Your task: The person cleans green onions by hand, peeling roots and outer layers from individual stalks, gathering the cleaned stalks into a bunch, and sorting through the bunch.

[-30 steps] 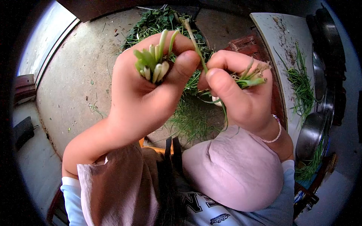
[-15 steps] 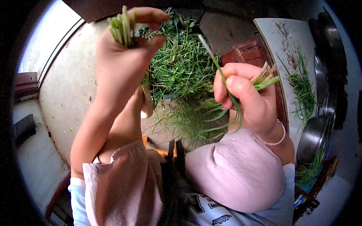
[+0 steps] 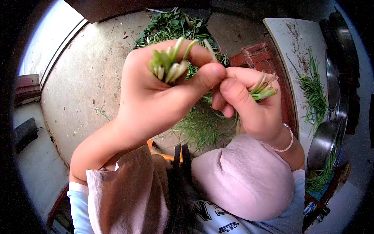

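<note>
My left hand [image 3: 152,91] is closed around a bunch of green stalks [image 3: 167,64], whose pale ends stick up out of the fist. Its thumb and forefinger meet the fingertips of my right hand [image 3: 253,97]. A thin pale stalk [image 3: 210,50] rises where the two hands touch; which fingers pinch it I cannot tell. My right hand is closed too, with several stalks showing brownish, dry ends [image 3: 265,85] between its palm and fingers. Behind the hands lies a heap of green leafy stalks [image 3: 171,27], partly hidden by my left hand.
To the right, a pale board [image 3: 290,50] carries soil crumbs and a loose bunch of greens [image 3: 313,91]. Metal pans [image 3: 323,144] stand beyond it. A red wooden piece [image 3: 257,56] is near my right hand. More thin greens [image 3: 200,126] lie below the hands.
My left hand has come down and to the right with its bunch, from above the heap to my right hand. The right hand has barely moved.
</note>
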`<state>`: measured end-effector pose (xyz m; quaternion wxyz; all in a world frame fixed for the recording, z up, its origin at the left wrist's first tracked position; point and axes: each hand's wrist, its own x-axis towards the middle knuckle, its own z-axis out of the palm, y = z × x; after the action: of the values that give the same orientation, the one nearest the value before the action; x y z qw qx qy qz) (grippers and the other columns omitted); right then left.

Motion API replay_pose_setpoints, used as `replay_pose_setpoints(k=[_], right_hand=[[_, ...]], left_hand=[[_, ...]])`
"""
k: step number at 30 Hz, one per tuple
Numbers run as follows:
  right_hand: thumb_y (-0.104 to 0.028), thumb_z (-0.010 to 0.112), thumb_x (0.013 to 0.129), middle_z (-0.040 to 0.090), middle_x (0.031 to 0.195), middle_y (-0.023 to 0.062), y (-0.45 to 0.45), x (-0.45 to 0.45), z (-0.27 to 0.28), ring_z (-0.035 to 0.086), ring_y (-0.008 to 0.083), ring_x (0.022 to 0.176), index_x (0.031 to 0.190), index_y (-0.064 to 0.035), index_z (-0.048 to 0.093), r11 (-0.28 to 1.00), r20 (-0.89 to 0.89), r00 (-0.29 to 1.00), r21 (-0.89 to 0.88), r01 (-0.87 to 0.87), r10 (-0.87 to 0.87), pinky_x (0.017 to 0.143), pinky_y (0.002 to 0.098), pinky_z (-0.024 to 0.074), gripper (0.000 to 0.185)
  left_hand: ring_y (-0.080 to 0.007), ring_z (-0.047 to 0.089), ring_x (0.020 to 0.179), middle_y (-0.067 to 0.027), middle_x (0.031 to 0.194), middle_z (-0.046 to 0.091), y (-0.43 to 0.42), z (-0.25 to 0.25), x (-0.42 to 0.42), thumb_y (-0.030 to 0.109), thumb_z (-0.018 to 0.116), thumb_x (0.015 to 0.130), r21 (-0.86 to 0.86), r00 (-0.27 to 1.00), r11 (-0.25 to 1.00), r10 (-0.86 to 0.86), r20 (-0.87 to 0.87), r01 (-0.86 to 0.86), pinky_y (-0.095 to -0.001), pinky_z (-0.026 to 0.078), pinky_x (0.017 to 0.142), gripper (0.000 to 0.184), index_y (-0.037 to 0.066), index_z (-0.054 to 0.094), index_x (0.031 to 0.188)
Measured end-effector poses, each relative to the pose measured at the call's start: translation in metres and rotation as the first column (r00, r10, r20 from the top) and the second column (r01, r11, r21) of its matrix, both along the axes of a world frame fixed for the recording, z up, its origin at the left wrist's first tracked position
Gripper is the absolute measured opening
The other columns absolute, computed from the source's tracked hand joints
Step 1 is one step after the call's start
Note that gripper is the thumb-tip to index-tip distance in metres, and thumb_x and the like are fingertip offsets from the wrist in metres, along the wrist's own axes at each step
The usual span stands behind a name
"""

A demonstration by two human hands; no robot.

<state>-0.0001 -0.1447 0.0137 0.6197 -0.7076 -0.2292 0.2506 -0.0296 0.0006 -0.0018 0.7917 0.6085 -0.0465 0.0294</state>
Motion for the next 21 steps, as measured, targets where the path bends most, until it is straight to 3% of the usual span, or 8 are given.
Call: replay_pose_setpoints(k=[2, 5, 8, 11, 12, 15, 17, 21], right_hand=[[-0.016, 0.046, 0.083, 0.043, 0.051, -0.003, 0.001, 0.0, 0.001, 0.039, 0.0027, 0.048, 0.057, -0.003, 0.049, 1.0, -0.032, 0.999, 0.024, 0.016, -0.016, 0.043, 0.019, 0.0312, 0.029], [-0.016, 0.045, 0.083, 0.044, 0.05, -0.0025, 0.001, 0.0, 0.002, 0.039, 0.0031, 0.047, 0.057, -0.0025, 0.049, 1.0, -0.032, 0.999, 0.003, 0.005, -0.005, 0.043, 0.0194, 0.032, 0.03], [-0.016, 0.044, 0.084, 0.045, 0.051, -0.0018, 0.002, 0.0, 0.003, 0.04, 0.0041, 0.047, 0.057, -0.0024, 0.049, 0.999, -0.007, 1.0, -0.035, 0.0, 0.0, 0.044, 0.0199, 0.0325, 0.031], [-0.022, 0.039, 0.084, 0.048, 0.053, 0.0023, 0.002, 0.0, 0.003, 0.042, 0.0052, 0.045, 0.057, -0.0012, 0.049, 1.0, 0.049, 0.999, -0.029, -0.012, 0.013, 0.042, 0.0173, 0.032, 0.035], [-0.022, 0.039, 0.084, 0.047, 0.052, 0.0021, 0.001, 0.001, 0.002, 0.041, 0.0053, 0.045, 0.056, -0.0015, 0.048, 1.0, 0.059, 0.998, -0.015, -0.024, 0.025, 0.042, 0.0173, 0.0312, 0.036], [-0.023, 0.038, 0.084, 0.045, 0.051, 0.002, 0.0, 0.001, 0.002, 0.039, 0.0056, 0.045, 0.055, -0.0018, 0.047, 1.0, 0.058, 0.998, 0.002, -0.029, 0.028, 0.042, 0.0176, 0.03, 0.037], [-0.023, 0.037, 0.084, 0.044, 0.051, 0.002, 0.001, 0.001, 0.002, 0.039, 0.0059, 0.045, 0.054, -0.0019, 0.046, 1.0, 0.047, 0.999, 0.005, -0.023, 0.023, 0.042, 0.0177, 0.0296, 0.038], [-0.023, 0.037, 0.084, 0.043, 0.05, 0.0025, 0.001, 0.0, 0.004, 0.037, 0.0064, 0.044, 0.053, -0.0019, 0.045, 1.0, -0.003, 1.0, -0.013, -0.011, 0.011, 0.042, 0.0185, 0.0278, 0.038]], left_hand=[[-0.0085, 0.045, 0.047, -0.0038, 0.061, 0.05, 0.0, -0.003, 0.0, 0.005, 0.052, 0.076, 0.029, 0.998, 0.999, 0.042, -0.051, -0.041, -0.0193, 0.036, 0.04, 0.011, 0.0, 0.051, 0.067], [-0.0076, 0.043, 0.044, -0.0025, 0.058, 0.048, 0.003, -0.012, 0.003, 0.006, 0.049, 0.078, 0.181, 0.979, 0.979, 0.061, 0.194, -0.097, -0.0187, 0.034, 0.036, 0.013, 0.0, 0.05, 0.066], [-0.0061, 0.042, 0.046, -0.0005, 0.058, 0.046, 0.006, -0.011, 0.002, 0.008, 0.047, 0.079, 0.323, 0.982, 0.937, 0.082, 0.17, -0.134, -0.0184, 0.032, 0.038, 0.015, 0.001, 0.049, 0.066], [-0.0044, 0.039, 0.048, 0.0013, 0.059, 0.045, 0.008, -0.013, 0.007, 0.01, 0.045, 0.081, 0.44, 0.951, 0.877, 0.059, 0.304, -0.195, -0.0173, 0.029, 0.04, 0.015, 0.003, 0.049, 0.069], [-0.0038, 0.038, 0.049, 0.0019, 0.06, 0.045, 0.009, -0.016, 0.01, 0.01, 0.045, 0.082, 0.364, 0.943, 0.904, 0.104, 0.316, -0.222, -0.0167, 0.028, 0.041, 0.014, 0.003, 0.049, 0.071], [-0.0027, 0.038, 0.051, 0.0024, 0.063, 0.046, 0.013, -0.011, 0.01, 0.012, 0.043, 0.083, 0.348, 0.961, 0.913, 0.134, 0.242, -0.215, -0.0156, 0.028, 0.044, 0.012, 0.004, 0.05, 0.077], [-0.0021, 0.037, 0.05, 0.0026, 0.064, 0.048, 0.013, -0.013, 0.012, 0.013, 0.045, 0.083, 0.305, 0.929, 0.895, 0.243, 0.28, -0.326, -0.0156, 0.028, 0.044, 0.012, 0.005, 0.052, 0.079], [-0.0016, 0.037, 0.049, 0.0026, 0.065, 0.049, 0.018, -0.012, 0.016, 0.013, 0.048, 0.082, 0.293, 0.886, 0.837, 0.44, 0.146, -0.463, -0.0154, 0.027, 0.042, 0.01, 0.005, 0.054, 0.082]])
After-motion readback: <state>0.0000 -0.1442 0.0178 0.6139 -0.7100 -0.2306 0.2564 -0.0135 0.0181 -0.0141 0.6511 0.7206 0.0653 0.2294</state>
